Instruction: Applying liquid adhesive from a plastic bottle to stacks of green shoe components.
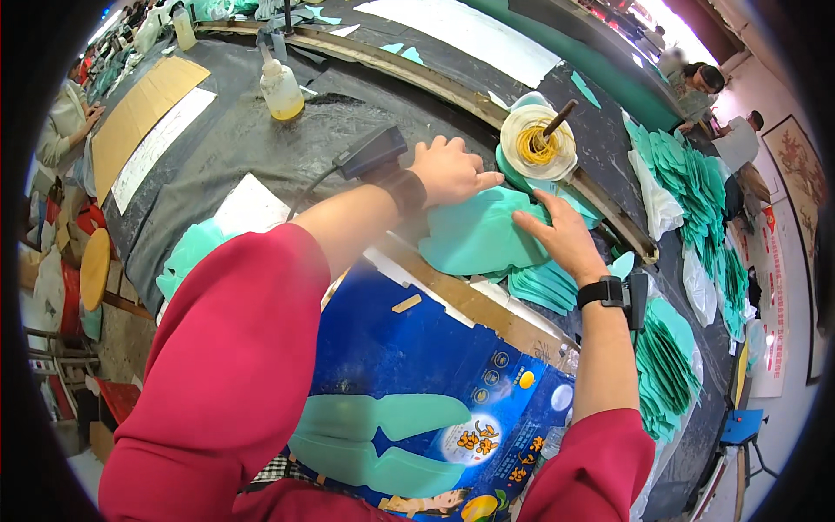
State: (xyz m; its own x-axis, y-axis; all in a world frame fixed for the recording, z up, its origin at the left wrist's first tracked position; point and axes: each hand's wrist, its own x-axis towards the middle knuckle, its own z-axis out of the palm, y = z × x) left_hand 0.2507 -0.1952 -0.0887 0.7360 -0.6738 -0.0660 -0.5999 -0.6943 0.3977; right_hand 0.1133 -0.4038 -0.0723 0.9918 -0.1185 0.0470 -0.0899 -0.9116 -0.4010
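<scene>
Both my hands are over a stack of teal foam-like cut pieces (474, 239) lying on the table in front of me. My left hand (448, 172) is at the stack's far left edge, palm down, fingers apart and bent, its thumb at the top sheet. My right hand (564, 233) rests at the stack's right side, fingers stretched out and thumb spread over the sheet. Fanned teal pieces (541, 285) lie just below it. Nearer to me, two pairs of long teal pieces (383, 418) lie on a blue printed cardboard (365, 339).
A spool of yellow cord (537, 150) on a post stands beyond my right hand. A squeeze bottle with yellow liquid (283, 91) is at the back left. Teal piles (668, 365) line the right. A raised rail (391, 61) crosses behind. Other people (696, 91) are far off.
</scene>
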